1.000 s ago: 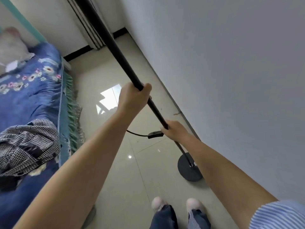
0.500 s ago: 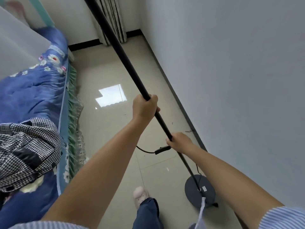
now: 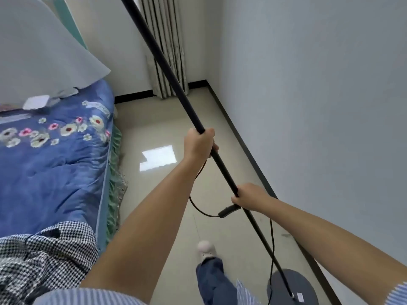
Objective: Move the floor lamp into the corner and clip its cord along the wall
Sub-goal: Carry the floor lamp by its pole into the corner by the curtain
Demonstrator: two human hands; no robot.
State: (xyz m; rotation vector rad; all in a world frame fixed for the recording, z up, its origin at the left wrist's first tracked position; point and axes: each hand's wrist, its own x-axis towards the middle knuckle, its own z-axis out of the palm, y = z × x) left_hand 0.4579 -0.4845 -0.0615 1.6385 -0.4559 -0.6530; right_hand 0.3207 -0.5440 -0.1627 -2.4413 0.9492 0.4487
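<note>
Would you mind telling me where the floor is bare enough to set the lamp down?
Bare tile runs between the bed and the right wall's baseboard, up to the corner beside the curtain. Near the base, cord and foot crowd it.

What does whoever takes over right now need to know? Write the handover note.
Left hand: shut on the lamp pole, upper grip.
Right hand: shut on the same pole, lower down, just above the inline switch.
Lamp is tilted; its round base is near your feet, beside the right wall.
Cord hangs loose in a loop, unclipped.
Done: lamp in hand, facing the corner by the curtain.
Left: set the lamp in the corner, clip the cord along the wall.
</note>
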